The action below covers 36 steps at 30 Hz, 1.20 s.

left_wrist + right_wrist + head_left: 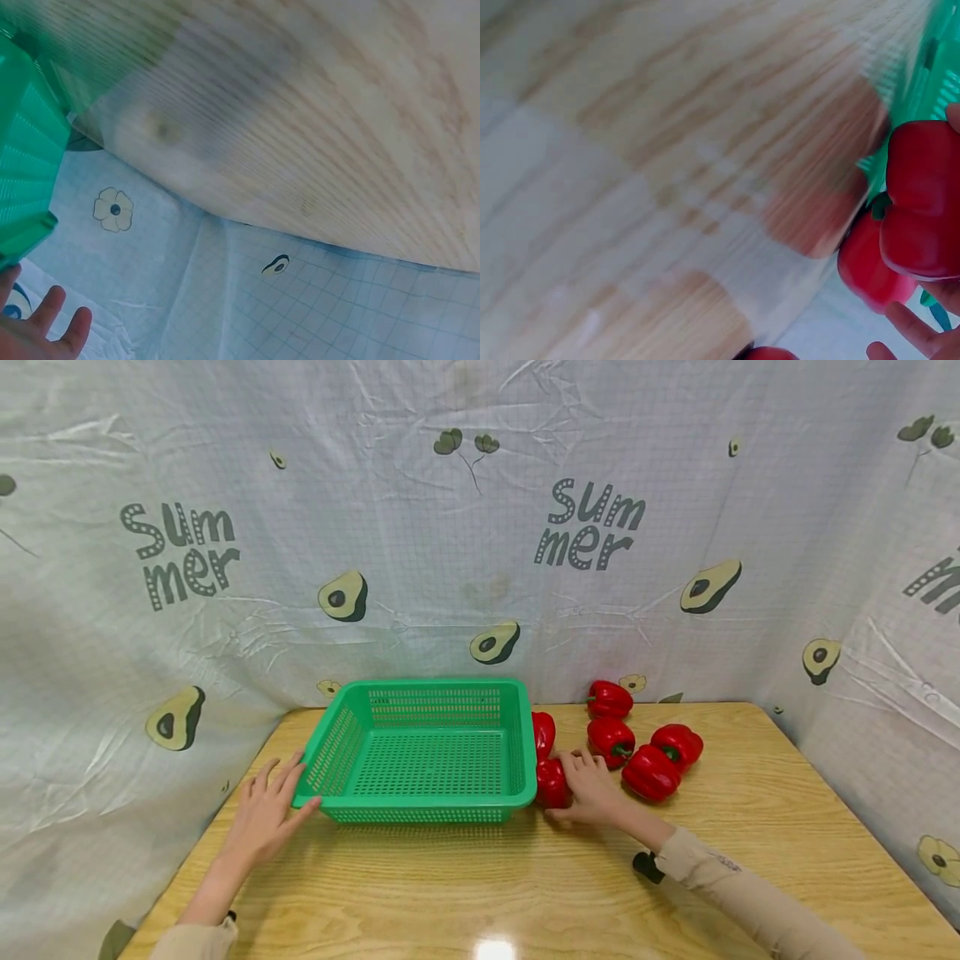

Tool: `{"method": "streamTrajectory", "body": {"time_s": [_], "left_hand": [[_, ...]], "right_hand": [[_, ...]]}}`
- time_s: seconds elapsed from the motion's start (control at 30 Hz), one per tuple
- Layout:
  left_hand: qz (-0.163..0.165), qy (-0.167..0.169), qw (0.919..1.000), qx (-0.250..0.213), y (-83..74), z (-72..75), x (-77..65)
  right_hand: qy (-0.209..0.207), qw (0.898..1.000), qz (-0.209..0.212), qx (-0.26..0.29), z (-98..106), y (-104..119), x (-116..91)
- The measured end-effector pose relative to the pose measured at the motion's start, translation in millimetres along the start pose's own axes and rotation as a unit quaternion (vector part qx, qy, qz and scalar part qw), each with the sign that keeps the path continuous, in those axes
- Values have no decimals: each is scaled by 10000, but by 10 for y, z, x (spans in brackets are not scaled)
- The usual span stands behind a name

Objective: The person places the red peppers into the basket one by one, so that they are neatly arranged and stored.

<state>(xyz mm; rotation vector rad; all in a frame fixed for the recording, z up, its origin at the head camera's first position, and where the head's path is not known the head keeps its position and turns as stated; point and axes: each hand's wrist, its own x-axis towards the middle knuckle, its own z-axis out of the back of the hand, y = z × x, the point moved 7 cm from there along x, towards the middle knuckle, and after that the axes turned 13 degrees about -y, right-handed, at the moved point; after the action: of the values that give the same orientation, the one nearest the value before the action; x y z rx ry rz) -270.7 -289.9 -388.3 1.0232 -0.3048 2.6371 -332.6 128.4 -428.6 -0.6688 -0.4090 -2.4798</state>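
A wood-grained bench [420, 885] has pale cloth [315, 410] hanging along its far, left and right sides, printed with avocados [342, 597], flowers [939, 860] and "summer" lettering [588, 524].

Wooden table [465, 885] stretched before me: yellowish, glossy, streaky grain, white glare [495, 950] at six o'clock. Green basket [416, 803] stood upright on wood toward eleven. Just beyond basket's three-o'clock side I had two red peppers, far pepper [543, 735] and near pepper [551, 787]. Four more lay toward two o'clock: back pepper [611, 699] by far edge, middle pepper [607, 740] at its six, plump pepper [651, 773] and outer pepper [678, 743] close together.
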Motion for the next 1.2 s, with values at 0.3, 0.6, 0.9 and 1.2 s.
{"method": "streamTrajectory", "body": {"time_s": [0.3, 0.6, 0.9, 1.2], "left_hand": [[-94, 28, 9999, 75, 7, -3, 55], [-227, 22, 9995, 199, 15, -18, 76], [-205, 128, 9993, 271, 11, -40, 88], [-190, 205, 9993, 253, -3, -28, 82]], "right_hand": [[-195, 9997, 128, -61, 257, 7, 14], [-470, 9981, 316, -253, 600, 26, 143], [-739, 9956, 551, -175, 867, 79, 293], [-809, 9938, 747, -160, 998, 202, 491]]}}
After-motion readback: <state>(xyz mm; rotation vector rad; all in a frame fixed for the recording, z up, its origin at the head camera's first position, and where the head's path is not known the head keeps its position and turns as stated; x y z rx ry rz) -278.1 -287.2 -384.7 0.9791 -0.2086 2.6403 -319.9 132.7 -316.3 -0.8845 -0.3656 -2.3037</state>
